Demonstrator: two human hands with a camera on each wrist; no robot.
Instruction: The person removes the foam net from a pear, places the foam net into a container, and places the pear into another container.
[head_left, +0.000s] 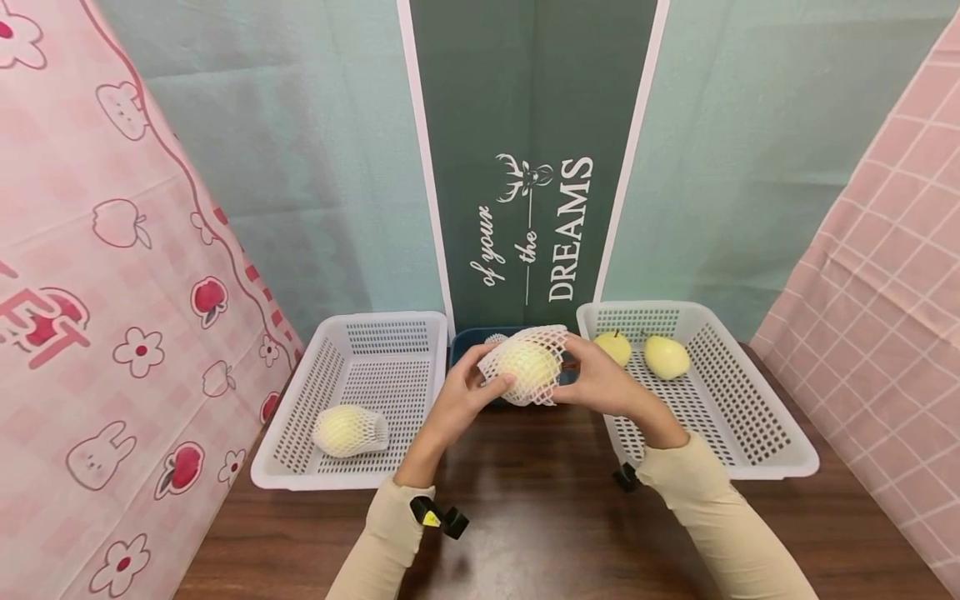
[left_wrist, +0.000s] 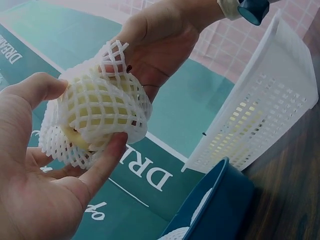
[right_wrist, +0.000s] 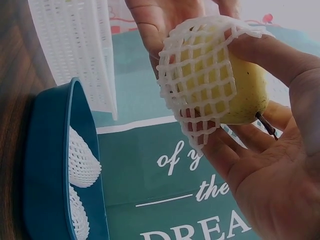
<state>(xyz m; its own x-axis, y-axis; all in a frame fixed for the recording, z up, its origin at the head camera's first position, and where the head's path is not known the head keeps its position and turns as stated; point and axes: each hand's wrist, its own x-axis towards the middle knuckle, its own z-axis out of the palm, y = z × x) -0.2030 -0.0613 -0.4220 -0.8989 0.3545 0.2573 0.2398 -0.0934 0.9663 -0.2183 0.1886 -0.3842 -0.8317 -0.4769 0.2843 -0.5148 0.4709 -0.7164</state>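
Observation:
A yellow pear (right_wrist: pixel 251 95) is held up between both hands, partly inside a white foam net (right_wrist: pixel 200 75). My left hand (head_left: pixel 459 400) grips the netted pear from the left, thumb on the near side. From the right, my right hand (head_left: pixel 603 379) pinches the net's edge beside the stem end. In the right wrist view that end is bare, its dark stem pointing toward the right palm. Directly behind the pear stands a blue bin (left_wrist: pixel 232 200), mostly hidden in the head view, with white foam nets (right_wrist: pixel 82 160) inside.
At left, a white basket (head_left: pixel 273 482) holds one netted pear (head_left: pixel 348 432). The white basket (head_left: pixel 802 462) at right contains two bare pears, one near the middle (head_left: pixel 667 357) and another (head_left: pixel 615 346) by the right hand. Everything stands on a dark wooden table (head_left: pixel 540 517) between hanging cloths.

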